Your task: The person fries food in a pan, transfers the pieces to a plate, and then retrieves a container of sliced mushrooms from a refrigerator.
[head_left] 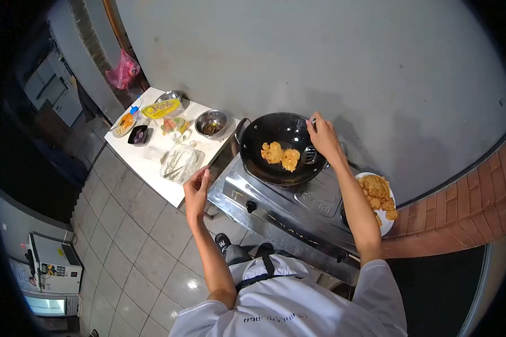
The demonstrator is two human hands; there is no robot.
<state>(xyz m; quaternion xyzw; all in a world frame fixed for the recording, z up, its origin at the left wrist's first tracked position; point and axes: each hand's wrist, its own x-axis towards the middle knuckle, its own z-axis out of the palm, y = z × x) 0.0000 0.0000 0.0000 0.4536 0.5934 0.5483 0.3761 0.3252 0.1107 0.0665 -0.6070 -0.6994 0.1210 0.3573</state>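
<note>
- Head view, far left of the black wok: a pink plastic bag hangs beside the wall.
- Left of the wok: a white table carries a yellow packet, a glass dish with a utensil lying in it and, closest to the wok, a steel bowl.
- Left of the wok, nearer the person: the left hand hovers by the table's edge, fingers loosely bent and partly spread, with nothing I can see in its hold.
- Inside the wok: two golden fried pieces lie side by side; whether they touch, I cannot tell. Beneath the wok is a steel stove.
- At the wok's right side: the right hand is closed around the handle of a slotted spatula, its blade down in the wok just beside those pieces.
- Right of the wok: a white plate bears heaped fritters.
</note>
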